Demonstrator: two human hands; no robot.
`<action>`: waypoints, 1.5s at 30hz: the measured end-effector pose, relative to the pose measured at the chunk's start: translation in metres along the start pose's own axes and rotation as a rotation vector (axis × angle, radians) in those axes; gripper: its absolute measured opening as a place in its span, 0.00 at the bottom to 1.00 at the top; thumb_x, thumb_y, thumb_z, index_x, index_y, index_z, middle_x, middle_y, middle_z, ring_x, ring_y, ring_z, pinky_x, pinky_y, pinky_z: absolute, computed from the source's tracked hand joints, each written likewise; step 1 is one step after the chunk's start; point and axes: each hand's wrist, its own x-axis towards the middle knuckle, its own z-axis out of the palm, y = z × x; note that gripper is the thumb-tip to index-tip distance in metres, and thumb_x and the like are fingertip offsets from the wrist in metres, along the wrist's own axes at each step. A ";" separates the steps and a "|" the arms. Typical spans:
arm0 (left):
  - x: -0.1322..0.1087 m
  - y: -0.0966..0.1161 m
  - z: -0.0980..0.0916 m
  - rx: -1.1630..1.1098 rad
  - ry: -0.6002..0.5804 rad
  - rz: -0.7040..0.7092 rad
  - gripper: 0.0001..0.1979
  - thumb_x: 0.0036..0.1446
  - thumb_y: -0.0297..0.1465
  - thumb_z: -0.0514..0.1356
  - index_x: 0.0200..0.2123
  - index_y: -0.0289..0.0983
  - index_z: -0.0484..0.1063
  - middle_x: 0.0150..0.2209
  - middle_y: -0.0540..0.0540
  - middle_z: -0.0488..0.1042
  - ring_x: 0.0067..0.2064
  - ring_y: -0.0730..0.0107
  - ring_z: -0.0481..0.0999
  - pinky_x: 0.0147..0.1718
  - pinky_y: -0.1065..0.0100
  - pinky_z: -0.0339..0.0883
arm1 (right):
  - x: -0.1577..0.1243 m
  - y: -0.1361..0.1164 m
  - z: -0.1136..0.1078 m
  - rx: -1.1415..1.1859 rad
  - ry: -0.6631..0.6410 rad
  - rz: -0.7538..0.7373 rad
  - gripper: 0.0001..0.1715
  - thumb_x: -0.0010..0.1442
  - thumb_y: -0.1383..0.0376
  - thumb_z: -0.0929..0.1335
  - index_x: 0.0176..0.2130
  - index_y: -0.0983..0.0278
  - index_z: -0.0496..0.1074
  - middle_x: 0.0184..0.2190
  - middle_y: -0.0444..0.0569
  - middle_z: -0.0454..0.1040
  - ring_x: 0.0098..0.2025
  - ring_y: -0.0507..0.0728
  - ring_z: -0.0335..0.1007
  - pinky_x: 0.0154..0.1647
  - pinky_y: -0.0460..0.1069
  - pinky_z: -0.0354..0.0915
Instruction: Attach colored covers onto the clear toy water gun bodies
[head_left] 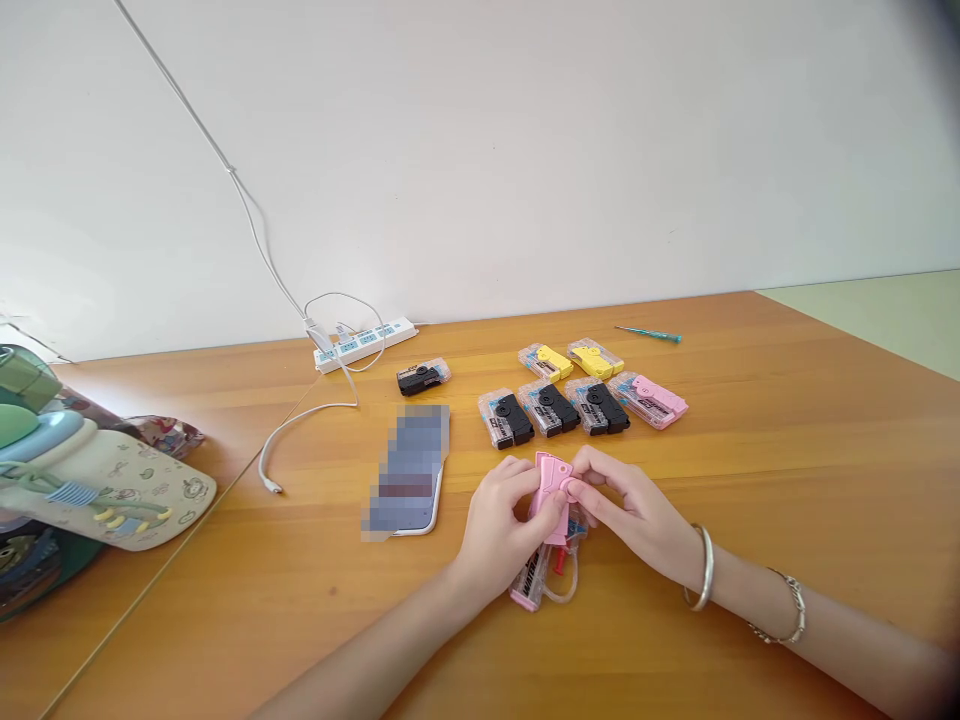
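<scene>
A small pink plastic toy pistol [551,490] is held between my left hand [499,530] and my right hand [630,505], with the fingertips of both pressing on it. Under my hands lies an opened clear plastic blister pack [544,585] with a pink label and a small red part inside. Farther up the wooden table [750,480] stand several similar packs holding black toy pistols [551,408], two packs with yellow ones [570,360], and one with a pink one [649,400].
A pixelated smartphone [409,470] lies left of my hands. A white power strip [365,345] with a white cable [300,425] sits by the wall. A small screwdriver [649,334] lies at the back. A patterned cloth item [90,480] sits at the left.
</scene>
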 end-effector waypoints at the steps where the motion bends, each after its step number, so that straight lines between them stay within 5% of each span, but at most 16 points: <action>1: 0.000 0.000 0.000 0.004 -0.002 0.003 0.14 0.59 0.32 0.52 0.22 0.37 0.69 0.25 0.48 0.70 0.31 0.68 0.64 0.30 0.68 0.58 | 0.000 0.000 0.000 0.010 -0.002 -0.004 0.14 0.64 0.57 0.59 0.30 0.61 0.61 0.23 0.41 0.63 0.25 0.50 0.61 0.26 0.45 0.61; 9: -0.001 0.003 0.000 0.109 0.060 0.001 0.14 0.59 0.34 0.52 0.25 0.37 0.70 0.27 0.47 0.71 0.35 0.65 0.65 0.33 0.66 0.61 | 0.001 0.000 0.002 -0.017 0.084 0.022 0.13 0.63 0.56 0.60 0.32 0.61 0.63 0.24 0.42 0.67 0.24 0.50 0.64 0.26 0.46 0.63; 14: -0.001 0.003 -0.001 0.080 0.105 0.020 0.08 0.57 0.31 0.57 0.39 0.42 0.74 0.43 0.47 0.75 0.48 0.61 0.64 0.48 0.60 0.61 | 0.000 -0.003 -0.001 -0.150 0.238 -0.076 0.04 0.61 0.62 0.63 0.35 0.60 0.65 0.26 0.42 0.71 0.27 0.52 0.69 0.32 0.48 0.65; 20: 0.000 0.000 -0.004 -0.153 0.066 0.007 0.15 0.56 0.31 0.57 0.48 0.44 0.71 0.59 0.47 0.62 0.59 0.59 0.58 0.56 0.57 0.55 | 0.003 -0.003 -0.004 -0.386 0.297 -0.272 0.08 0.58 0.69 0.62 0.35 0.59 0.69 0.32 0.47 0.74 0.35 0.56 0.69 0.33 0.50 0.66; 28: 0.002 -0.003 -0.001 -0.337 0.053 -0.160 0.14 0.61 0.37 0.52 0.42 0.40 0.74 0.42 0.46 0.76 0.45 0.63 0.71 0.43 0.67 0.64 | 0.011 0.005 -0.015 -0.384 0.195 -0.283 0.12 0.56 0.74 0.60 0.32 0.60 0.68 0.32 0.48 0.72 0.38 0.56 0.68 0.37 0.51 0.66; 35: 0.005 -0.006 -0.001 -0.313 0.103 -0.213 0.14 0.60 0.36 0.52 0.39 0.39 0.76 0.41 0.47 0.75 0.45 0.63 0.70 0.42 0.68 0.63 | 0.020 0.019 -0.044 -0.431 -0.107 0.050 0.08 0.57 0.68 0.61 0.35 0.61 0.67 0.28 0.45 0.74 0.30 0.54 0.70 0.28 0.48 0.66; 41: 0.004 -0.008 0.000 -0.296 0.102 -0.252 0.14 0.59 0.38 0.52 0.38 0.39 0.76 0.39 0.47 0.74 0.42 0.65 0.70 0.37 0.69 0.63 | 0.019 0.021 -0.066 -0.713 0.009 0.028 0.09 0.58 0.64 0.60 0.36 0.59 0.68 0.34 0.46 0.74 0.33 0.55 0.71 0.26 0.48 0.64; 45: 0.004 -0.009 0.001 -0.304 0.089 -0.281 0.14 0.59 0.39 0.52 0.39 0.39 0.75 0.37 0.48 0.72 0.39 0.67 0.69 0.35 0.71 0.62 | 0.016 0.023 -0.085 -0.861 -0.080 0.156 0.08 0.55 0.61 0.64 0.37 0.57 0.68 0.31 0.46 0.74 0.30 0.56 0.71 0.24 0.48 0.63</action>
